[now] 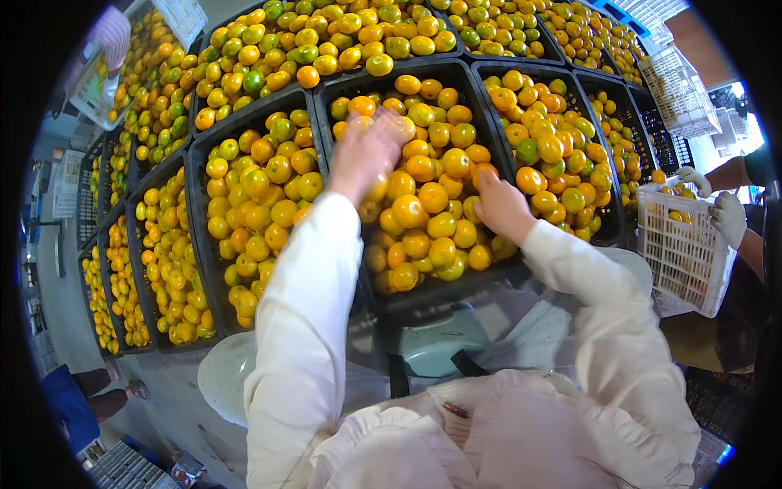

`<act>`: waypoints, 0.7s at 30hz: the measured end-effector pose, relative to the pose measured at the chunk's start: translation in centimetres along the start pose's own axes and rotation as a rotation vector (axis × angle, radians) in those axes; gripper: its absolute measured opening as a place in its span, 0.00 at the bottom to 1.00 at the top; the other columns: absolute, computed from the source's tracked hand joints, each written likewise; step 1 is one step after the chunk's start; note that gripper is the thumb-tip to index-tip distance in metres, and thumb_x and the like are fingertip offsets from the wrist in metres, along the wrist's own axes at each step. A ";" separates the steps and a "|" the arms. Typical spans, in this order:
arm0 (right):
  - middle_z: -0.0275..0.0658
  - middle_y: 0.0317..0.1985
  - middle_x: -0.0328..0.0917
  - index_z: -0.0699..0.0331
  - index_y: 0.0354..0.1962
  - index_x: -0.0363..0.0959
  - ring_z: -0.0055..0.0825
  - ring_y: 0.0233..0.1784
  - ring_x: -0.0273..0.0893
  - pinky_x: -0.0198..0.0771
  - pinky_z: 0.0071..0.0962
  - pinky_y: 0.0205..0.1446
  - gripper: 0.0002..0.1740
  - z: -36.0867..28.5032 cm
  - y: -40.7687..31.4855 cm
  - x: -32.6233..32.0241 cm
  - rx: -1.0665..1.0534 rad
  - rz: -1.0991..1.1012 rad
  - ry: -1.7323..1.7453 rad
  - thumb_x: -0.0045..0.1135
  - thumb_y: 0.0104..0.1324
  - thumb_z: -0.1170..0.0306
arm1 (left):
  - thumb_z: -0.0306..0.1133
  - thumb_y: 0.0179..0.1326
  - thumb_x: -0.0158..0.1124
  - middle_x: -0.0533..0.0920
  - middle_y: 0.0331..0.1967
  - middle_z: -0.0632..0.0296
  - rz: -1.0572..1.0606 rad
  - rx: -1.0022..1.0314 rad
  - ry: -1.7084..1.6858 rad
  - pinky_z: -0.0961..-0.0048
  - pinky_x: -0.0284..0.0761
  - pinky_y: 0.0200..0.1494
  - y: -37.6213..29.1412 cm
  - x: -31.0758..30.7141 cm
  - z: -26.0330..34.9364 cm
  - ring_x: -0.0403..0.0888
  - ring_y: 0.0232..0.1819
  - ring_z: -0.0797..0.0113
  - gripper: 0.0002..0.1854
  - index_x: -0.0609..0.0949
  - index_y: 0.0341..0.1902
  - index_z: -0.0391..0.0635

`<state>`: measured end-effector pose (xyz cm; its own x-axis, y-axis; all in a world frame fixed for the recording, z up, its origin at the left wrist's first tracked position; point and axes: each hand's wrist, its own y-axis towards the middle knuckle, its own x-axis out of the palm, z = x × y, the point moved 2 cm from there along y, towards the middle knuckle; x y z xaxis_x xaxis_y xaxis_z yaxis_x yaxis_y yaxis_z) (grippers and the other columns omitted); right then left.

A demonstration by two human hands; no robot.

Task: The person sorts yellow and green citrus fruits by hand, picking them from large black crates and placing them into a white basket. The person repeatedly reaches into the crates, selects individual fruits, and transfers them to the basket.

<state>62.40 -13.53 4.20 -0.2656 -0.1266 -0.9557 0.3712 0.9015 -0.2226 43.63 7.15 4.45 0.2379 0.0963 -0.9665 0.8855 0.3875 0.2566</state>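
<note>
A black plastic crate (470, 64) before me holds many orange and yellow-green citrus fruits (441, 225). My left hand (371, 145), blurred, is spread over the fruits at the crate's left side; whether it grips any of them cannot be told. At the right side of the same crate, my right hand (498, 198) has its fingers at an orange fruit (482, 173); the hand partly hides it, and a grip cannot be made out. Both arms wear white sleeves.
More black crates of citrus surround mine, such as one at left (201, 244) and one at right (614, 214). A co-worker's gloved hands (728, 219) are at a white plastic basket (687, 257). Another person's sleeve (111, 38) shows at upper left. A white stool seat (227, 376) stands below.
</note>
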 end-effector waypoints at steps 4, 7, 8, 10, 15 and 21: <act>0.45 0.42 0.82 0.61 0.43 0.78 0.43 0.46 0.81 0.66 0.48 0.56 0.20 0.5 -3.4 -2.6 -0.227 -0.280 -0.199 0.53 0.65 0.54 | 0.42 0.71 0.51 0.73 0.66 0.55 0.189 -0.329 0.160 0.41 0.62 0.67 2.4 -1.6 -7.2 0.66 0.70 0.55 0.20 0.75 0.63 0.52; 0.46 0.65 0.68 0.53 0.61 0.70 0.42 0.68 0.67 0.52 0.59 0.71 0.29 -3.0 -1.1 -2.4 -0.511 0.250 -0.011 0.51 0.68 0.48 | 0.49 0.69 0.53 0.71 0.66 0.45 0.177 -0.200 -0.244 0.45 0.64 0.67 -0.9 -0.2 -4.4 0.69 0.66 0.42 0.25 0.74 0.63 0.47; 0.45 0.69 0.63 0.47 0.63 0.69 0.41 0.72 0.61 0.46 0.65 0.72 0.30 -4.4 0.0 -1.3 -0.532 0.292 -0.075 0.50 0.67 0.46 | 0.50 0.69 0.53 0.70 0.67 0.42 0.045 -0.142 -0.336 0.47 0.64 0.67 -3.0 0.6 -2.4 0.67 0.67 0.39 0.27 0.74 0.65 0.47; 0.41 0.72 0.59 0.39 0.64 0.69 0.38 0.77 0.55 0.39 0.74 0.71 0.29 -6.1 3.2 0.6 -0.584 0.354 -0.118 0.50 0.67 0.44 | 0.55 0.67 0.54 0.59 0.72 0.36 -0.206 -0.065 -0.347 0.46 0.52 0.74 -7.0 1.5 1.5 0.57 0.73 0.36 0.34 0.67 0.72 0.50; 0.36 0.67 0.67 0.38 0.60 0.72 0.33 0.73 0.61 0.46 0.70 0.71 0.26 -5.3 9.7 2.4 -0.761 0.348 -0.077 0.49 0.67 0.45 | 0.58 0.63 0.58 0.49 0.76 0.36 -0.198 -0.156 -0.435 0.44 0.41 0.76 -10.7 0.1 8.2 0.43 0.79 0.40 0.46 0.57 0.76 0.42; 0.32 0.49 0.79 0.50 0.43 0.79 0.31 0.53 0.78 0.59 0.55 0.69 0.13 -2.8 19.3 -1.7 -0.628 0.575 -0.366 0.49 0.69 0.57 | 0.62 0.60 0.59 0.50 0.79 0.50 -0.257 -0.061 -0.301 0.43 0.41 0.76 -8.1 1.0 7.3 0.47 0.79 0.50 0.44 0.60 0.76 0.59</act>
<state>67.57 5.26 2.10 0.1467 0.3831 -0.9120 -0.2202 0.9115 0.3474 39.60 -2.61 1.40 0.1258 -0.2808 -0.9515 0.9084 0.4180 -0.0032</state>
